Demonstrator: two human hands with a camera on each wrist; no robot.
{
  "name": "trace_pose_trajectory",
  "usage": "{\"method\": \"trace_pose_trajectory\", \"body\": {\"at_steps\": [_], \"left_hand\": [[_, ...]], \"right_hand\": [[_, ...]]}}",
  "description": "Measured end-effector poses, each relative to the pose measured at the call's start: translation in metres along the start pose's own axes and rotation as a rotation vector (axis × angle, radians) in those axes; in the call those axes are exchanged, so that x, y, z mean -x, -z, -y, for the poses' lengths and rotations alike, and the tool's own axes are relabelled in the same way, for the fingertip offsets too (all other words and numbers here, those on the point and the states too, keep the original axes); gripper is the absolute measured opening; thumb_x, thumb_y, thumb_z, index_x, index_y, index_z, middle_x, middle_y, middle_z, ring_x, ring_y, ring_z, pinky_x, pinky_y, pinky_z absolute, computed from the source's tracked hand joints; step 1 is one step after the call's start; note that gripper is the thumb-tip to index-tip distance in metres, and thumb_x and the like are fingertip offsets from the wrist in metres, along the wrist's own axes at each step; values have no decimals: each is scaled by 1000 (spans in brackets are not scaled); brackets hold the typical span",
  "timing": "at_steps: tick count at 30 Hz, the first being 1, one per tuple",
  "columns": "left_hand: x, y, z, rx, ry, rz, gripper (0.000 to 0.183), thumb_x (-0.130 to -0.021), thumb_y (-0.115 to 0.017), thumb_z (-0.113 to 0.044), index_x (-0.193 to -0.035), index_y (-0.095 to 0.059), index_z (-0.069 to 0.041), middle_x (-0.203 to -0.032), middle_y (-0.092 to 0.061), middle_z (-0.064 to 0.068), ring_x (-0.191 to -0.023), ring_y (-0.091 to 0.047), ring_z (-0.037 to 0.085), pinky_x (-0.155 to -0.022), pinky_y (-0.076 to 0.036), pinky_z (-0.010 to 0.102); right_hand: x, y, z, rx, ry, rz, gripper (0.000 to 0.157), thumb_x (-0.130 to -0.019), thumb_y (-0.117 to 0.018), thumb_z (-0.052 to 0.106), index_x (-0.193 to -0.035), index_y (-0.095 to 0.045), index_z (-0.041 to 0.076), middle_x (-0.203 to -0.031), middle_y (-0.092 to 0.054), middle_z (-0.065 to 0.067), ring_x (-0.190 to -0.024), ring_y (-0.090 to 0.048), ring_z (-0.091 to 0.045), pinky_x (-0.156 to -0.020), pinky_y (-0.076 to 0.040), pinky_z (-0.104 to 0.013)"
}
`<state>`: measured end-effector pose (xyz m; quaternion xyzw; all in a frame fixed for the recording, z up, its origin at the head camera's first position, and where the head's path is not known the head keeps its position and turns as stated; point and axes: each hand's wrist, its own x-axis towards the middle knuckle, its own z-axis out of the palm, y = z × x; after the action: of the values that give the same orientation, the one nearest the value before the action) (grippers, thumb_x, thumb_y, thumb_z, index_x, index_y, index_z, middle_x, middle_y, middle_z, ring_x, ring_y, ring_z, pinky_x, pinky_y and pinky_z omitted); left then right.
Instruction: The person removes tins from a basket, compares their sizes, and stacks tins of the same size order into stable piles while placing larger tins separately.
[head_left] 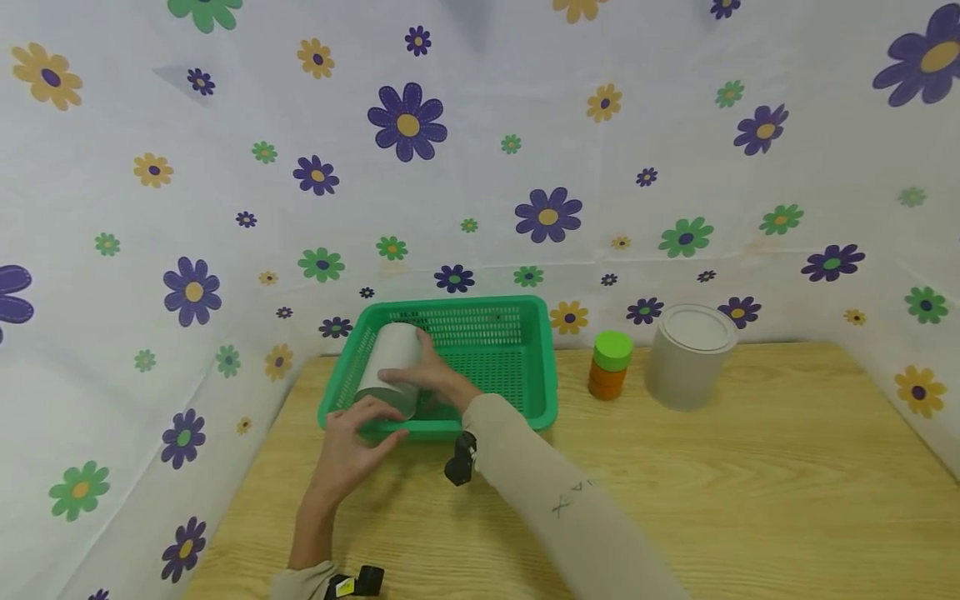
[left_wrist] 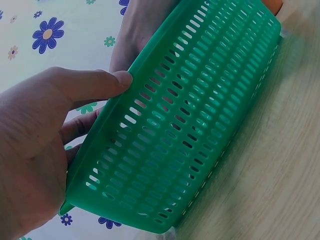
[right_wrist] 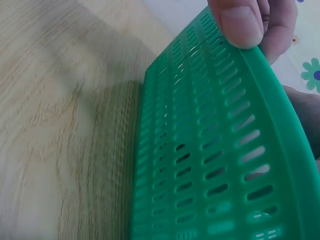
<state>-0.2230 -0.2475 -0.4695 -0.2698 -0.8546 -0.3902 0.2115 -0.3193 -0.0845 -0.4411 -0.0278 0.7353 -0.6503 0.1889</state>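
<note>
A white cylindrical container (head_left: 395,348) with a greyish near end lies tilted at the left side of the green plastic basket (head_left: 550,358). My right hand (head_left: 427,371) reaches over the front rim and holds this container, thumb across its top and fingers along its right side. At the basket's front left corner, my left hand (head_left: 352,446) grips the rim. The left wrist view shows that hand's thumb (left_wrist: 112,84) on the outside of the slotted wall, with its other fingers partly hidden behind the rim.
Right of the basket stands a small orange jar with a green lid (head_left: 611,367). A larger white lidded tub (head_left: 690,358) is beside it. All rest on a wooden table (head_left: 750,475), backed by a flower-patterned cloth (head_left: 465,175).
</note>
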Motion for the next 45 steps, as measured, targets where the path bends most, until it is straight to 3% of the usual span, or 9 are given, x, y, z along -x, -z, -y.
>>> {"method": "trace_pose_trajectory", "body": {"at_steps": [5, 11, 24, 31, 37, 45], "left_hand": [[1, 1, 2, 1, 10, -2, 23, -80, -87, -8, -97, -76, -19, -97, -69, -11, -95, -63, 14, -84, -23, 47], [0, -1, 2, 1, 13, 4, 23, -81, -87, -9, -96, -75, -22, -97, -68, -12, -96, -63, 15, -84, -23, 46], [-1, 1, -2, -8, 27, 6, 22, -80, -88, -9, -96, -76, -17, -98, -69, -11, -98, -64, 16, -85, -24, 46], [0, 1, 0, -13, 7, 7, 24, -80, -88, -10, -96, -75, -21, -98, -69, -11, -95, -64, 15, -84, -24, 46], [0, 1, 0, -3, 11, 10, 23, -81, -88, -10, -96, -75, -21, -97, -69, -11, -95, -64, 15, -84, -24, 47], [-2, 2, 1, -20, 11, 9, 21, -81, -87, -11, -96, -75, -20, -96, -69, -11, -95, -65, 14, -83, -23, 46]], "right_hand": [[-3, -5, 0, -23, -15, 19, 109, -90, -80, 27, -165, -1, 21, -154, -30, -26, -135, -42, -47, -100, -42, -69], [-7, -5, 1, -103, -69, -2, 112, -88, -82, 29, -165, 0, 26, -155, -27, -27, -135, -40, -51, -90, -44, -75], [-27, -6, -4, -54, -152, -21, 124, -81, -87, 20, -165, 2, 37, -159, -27, -19, -131, -44, -44, -91, -45, -72], [-11, 3, 3, -58, -113, -22, 125, -79, -89, 19, -165, 0, 36, -158, -26, -23, -131, -45, -49, -89, -46, -73], [0, 17, 8, -127, -100, -21, 125, -78, -88, 17, -164, 0, 40, -161, -23, -21, -134, -42, -48, -89, -45, -73], [18, 43, 18, -195, -49, 43, 121, -83, -84, 20, -164, 3, 41, -160, -19, -28, -133, -41, -58, -82, -46, -77]]}}
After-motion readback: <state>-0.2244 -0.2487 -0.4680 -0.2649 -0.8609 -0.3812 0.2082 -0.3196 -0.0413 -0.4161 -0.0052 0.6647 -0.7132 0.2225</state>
